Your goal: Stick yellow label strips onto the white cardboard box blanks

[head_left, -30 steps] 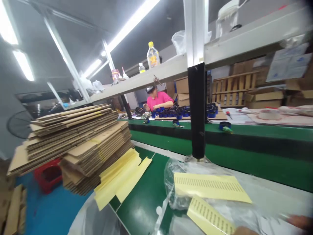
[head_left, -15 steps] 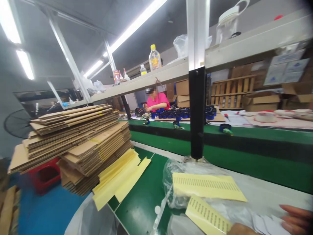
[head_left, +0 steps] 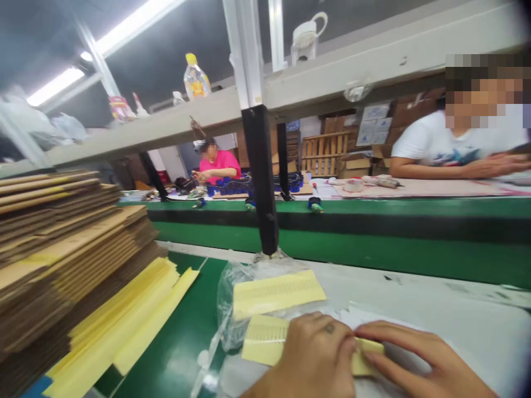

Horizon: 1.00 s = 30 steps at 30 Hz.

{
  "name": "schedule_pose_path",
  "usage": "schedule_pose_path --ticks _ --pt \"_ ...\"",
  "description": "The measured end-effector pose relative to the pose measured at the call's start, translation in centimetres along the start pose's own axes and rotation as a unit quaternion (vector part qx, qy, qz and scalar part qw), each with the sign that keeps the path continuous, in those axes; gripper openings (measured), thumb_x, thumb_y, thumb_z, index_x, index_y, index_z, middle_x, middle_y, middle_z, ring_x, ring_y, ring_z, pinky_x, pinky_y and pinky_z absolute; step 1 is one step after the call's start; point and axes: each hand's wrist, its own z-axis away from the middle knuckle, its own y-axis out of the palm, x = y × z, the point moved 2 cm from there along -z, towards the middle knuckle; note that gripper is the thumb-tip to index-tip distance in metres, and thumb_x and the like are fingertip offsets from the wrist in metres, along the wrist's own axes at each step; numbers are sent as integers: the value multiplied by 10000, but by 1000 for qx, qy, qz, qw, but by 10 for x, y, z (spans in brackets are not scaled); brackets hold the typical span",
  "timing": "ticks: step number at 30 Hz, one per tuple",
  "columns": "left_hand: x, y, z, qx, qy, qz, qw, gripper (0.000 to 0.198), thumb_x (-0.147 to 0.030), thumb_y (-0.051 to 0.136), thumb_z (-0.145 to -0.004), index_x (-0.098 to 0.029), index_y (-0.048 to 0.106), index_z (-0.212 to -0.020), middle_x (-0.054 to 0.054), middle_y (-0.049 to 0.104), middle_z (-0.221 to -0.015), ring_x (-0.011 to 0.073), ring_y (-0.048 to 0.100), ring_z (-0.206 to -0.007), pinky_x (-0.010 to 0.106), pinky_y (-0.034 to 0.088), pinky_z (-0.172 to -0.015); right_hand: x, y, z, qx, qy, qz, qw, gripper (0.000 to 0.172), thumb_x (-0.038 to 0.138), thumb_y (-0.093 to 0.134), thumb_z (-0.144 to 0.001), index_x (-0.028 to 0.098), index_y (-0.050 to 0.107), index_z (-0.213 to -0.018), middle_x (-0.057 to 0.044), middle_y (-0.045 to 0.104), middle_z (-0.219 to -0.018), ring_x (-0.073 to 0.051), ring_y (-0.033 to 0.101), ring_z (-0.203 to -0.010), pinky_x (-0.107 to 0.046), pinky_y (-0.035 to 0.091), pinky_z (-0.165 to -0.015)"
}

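Low in the frame, right of centre, the left hand (head_left: pixel 317 351) lies curled over a yellow label sheet (head_left: pixel 264 340), and the right hand (head_left: pixel 437 356) pinches yellow paper (head_left: pixel 362 364) just beside it between thumb and fingers. From where I stand, I can't tell whether the left grips too, or whether both bits are one sheet. Just above, another printed sheet (head_left: pixel 276 293) lies on clear plastic (head_left: pixel 226 290). Flattened cardboard (head_left: pixel 103 237) is stacked at lower left.

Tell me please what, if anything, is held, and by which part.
The lower yellow label sheet, apparently by its right end, with the right hand; the left hand lies across it.
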Motion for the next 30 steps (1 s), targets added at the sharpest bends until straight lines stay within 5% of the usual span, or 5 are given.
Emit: schedule_pose_path --ticks 10,20,23,26,30 --pt "-5 -12 -3 1 -10 50 999 302 -174 389 -951 -182 666 -830 47 697 -751 231 687 -720 373 539 -661 25 -2 -6 -20 -53 -13 998 148 137 645 -881 228 748 -936 -25 775 -894 -162 744 -802 -210 620 -754" --pt "-4 -14 -4 20 -13 21 1000 278 -178 409 -942 -192 640 -788 17 691 -742 208 694 -713 338 520 -658 27 -3 4 -29 -205 161 965 213 34 597 -893 193 694 -997 -110 709 -1089 -214 684 -923 -355 589 -768" --pt "-4 -15 -4 18 -9 5 1000 277 -168 410 -931 -193 639 -777 10 686 -728 215 693 -694 348 511 -637 26 -10 2 -28 -157 110 981 212 148 647 -902 221 668 -1099 -88 723 -1083 -211 697 -939 -343 602 -803" --pt "-2 -19 -6 -3 -15 -19 1000 274 -172 417 -933 -193 639 -774 10 685 -716 232 689 -673 366 497 -612 12 -27 -1 -16 -2 114 993 380 339 699 -886 242 625 -1246 -89 721 -1136 -238 702 -991 -387 604 -865" --pt "5 -24 -9 -41 -21 -43 998 245 -163 439 -935 -196 640 -801 2 704 -742 231 691 -677 363 488 -599 -17 -45 -1 110 179 210 955 681 493 871 -648 195 666 -1225 -167 636 -1317 -390 586 -1219 -578 476 -1034"
